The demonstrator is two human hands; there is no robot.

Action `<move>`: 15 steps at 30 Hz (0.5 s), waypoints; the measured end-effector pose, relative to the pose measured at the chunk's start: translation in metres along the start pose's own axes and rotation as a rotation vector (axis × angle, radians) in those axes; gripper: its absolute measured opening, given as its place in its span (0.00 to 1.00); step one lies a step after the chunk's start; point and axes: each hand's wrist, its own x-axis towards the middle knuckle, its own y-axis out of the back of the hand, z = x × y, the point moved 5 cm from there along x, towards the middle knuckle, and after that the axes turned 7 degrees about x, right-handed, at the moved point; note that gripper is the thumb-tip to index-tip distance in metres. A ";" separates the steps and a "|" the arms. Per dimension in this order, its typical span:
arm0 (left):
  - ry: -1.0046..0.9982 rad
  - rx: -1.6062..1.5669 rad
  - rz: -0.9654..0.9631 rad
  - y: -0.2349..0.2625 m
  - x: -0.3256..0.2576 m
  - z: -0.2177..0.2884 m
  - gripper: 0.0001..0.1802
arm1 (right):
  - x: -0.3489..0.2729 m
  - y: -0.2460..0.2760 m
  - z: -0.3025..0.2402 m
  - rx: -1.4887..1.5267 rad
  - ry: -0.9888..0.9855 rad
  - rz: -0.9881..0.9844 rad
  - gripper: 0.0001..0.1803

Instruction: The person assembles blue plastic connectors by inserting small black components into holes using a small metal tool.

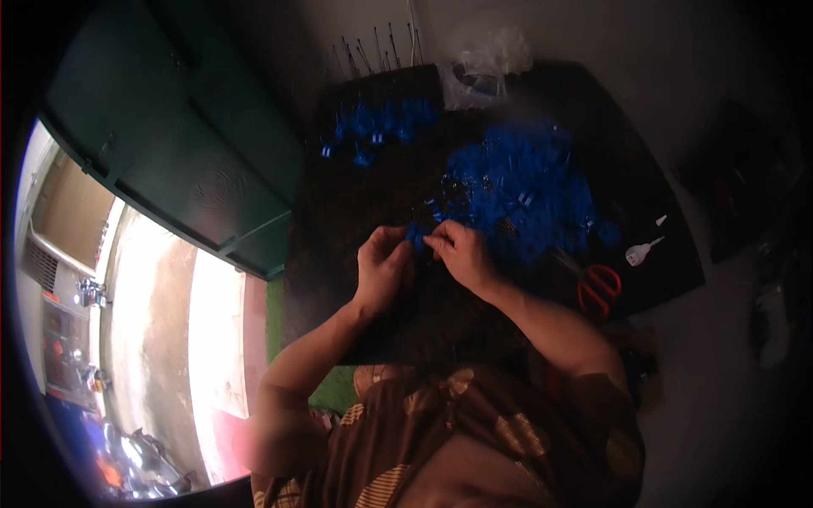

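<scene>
Near the table's front half, my left hand (383, 264) is closed in a pinch on a small blue piece (415, 234). It looks like plastic, but its exact kind is too dark to tell. From the other side, my right hand (462, 257) pinches at the same piece with thumb and forefinger. Just beyond my right hand spreads a big heap of similar blue pieces (529, 182), with small shiny bits along its left side. A separate group of blue pieces (377, 120), some with thin stems upright, stands at the far left of the table.
Red-handled scissors (599, 290) lie right of my right forearm. Beyond them are a small white nozzle bottle (641, 251) and its white cap (661, 221). A clear plastic bag (500, 55) and several thin upright rods (381, 49) are at the back. A green metal door (203, 127) stands left.
</scene>
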 end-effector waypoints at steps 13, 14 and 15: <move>-0.038 -0.018 0.057 -0.008 0.007 0.000 0.10 | 0.006 0.004 0.008 0.029 -0.055 0.001 0.06; -0.039 -0.031 0.061 -0.008 0.006 0.002 0.09 | 0.005 0.003 0.009 0.045 -0.059 0.000 0.05; -0.040 -0.046 0.066 -0.007 0.005 0.003 0.09 | 0.005 0.003 0.009 0.045 -0.059 -0.007 0.05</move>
